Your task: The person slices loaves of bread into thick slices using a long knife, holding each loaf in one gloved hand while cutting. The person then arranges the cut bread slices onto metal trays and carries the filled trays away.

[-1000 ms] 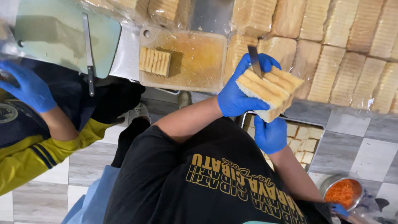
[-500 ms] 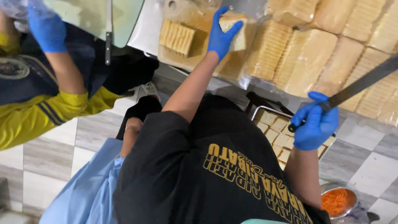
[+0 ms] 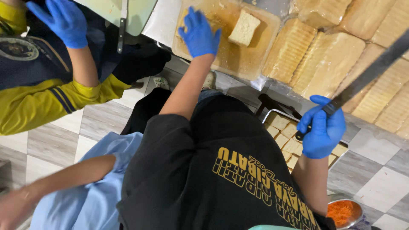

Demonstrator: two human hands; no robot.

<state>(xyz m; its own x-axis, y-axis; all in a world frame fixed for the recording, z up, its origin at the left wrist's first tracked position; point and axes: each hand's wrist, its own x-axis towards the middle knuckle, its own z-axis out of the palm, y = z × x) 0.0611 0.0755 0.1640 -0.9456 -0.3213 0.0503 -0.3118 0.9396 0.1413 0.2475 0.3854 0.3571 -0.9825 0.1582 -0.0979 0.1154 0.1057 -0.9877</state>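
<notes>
The long knife [image 3: 370,72] is in the right hand [image 3: 321,130], which is wrapped tight around its handle. The blade's long axis slants up toward the top right corner, over the bread loaves [image 3: 324,55]. The left hand [image 3: 199,34], fingers spread wide, rests in the clear tray [image 3: 260,64], near one bread block [image 3: 243,28].

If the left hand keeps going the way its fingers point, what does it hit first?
Most likely the tray of golden liquid. The left hand reaches into it, fingers aimed toward the far rim. The bread block lies off to its right. Depth is unclear.
</notes>
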